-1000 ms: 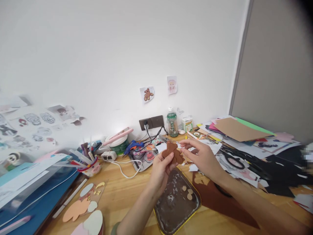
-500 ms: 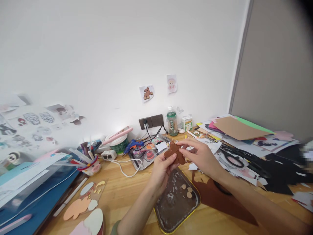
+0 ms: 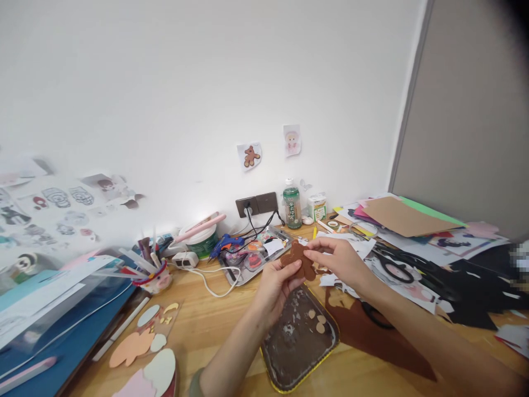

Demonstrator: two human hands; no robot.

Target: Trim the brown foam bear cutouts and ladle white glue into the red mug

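My left hand (image 3: 275,289) grips a brown bear-shaped cutout (image 3: 306,269), its thumb across the front. At the cutout's upper right edge, the fingertips of my right hand (image 3: 339,259) are pinched together on it. Below both hands lies a dark tray (image 3: 289,355) with a yellow rim and whitish smears on its surface. Several small tan ovals (image 3: 320,328) rest on the tray's right part. A brown sheet (image 3: 372,342) with cut-out gaps lies right of the tray, partly hidden by my right forearm. Dark scissor handles (image 3: 378,317) show on that sheet.
Behind my hands stand a metal tray (image 3: 237,278) of small items, a blue glue gun (image 3: 226,244) and a green bottle (image 3: 292,207). Left are a pen cup (image 3: 155,281) and pastel paper shapes (image 3: 132,347). Paper scraps and black-handled scissors (image 3: 394,270) cover the right side.
My right fingertips have shifted slightly down along the cutout's edge, and their pinch looks tighter. The cutout has tilted a little in my left hand. The camera view has shifted slightly.
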